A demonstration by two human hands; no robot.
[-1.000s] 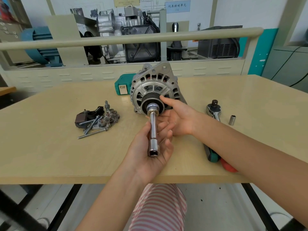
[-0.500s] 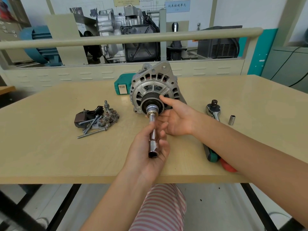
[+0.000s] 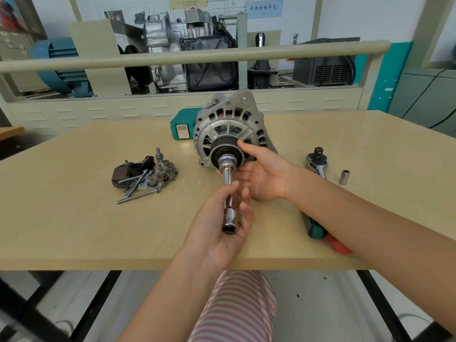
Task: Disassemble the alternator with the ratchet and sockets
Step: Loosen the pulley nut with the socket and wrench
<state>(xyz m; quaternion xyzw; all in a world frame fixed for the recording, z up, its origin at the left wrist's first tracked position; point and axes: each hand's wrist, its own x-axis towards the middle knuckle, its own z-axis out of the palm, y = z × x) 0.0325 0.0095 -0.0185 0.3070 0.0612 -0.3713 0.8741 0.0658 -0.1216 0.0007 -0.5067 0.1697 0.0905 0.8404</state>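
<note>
Workbench (image 3: 74, 230), alternator (image 3: 229, 129), socketed extension (image 3: 228, 193)

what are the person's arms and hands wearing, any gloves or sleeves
Nothing covers them: the left hand and right hand are gloveless, and both forearms are bare as far as the frame shows. No rings, watch or bands show. Only a pink-and-white striped garment appears, below the table edge.

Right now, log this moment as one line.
left hand: holds extension bar socketed on alternator pulley | right hand: steadies pulley | ratchet: on table
</note>
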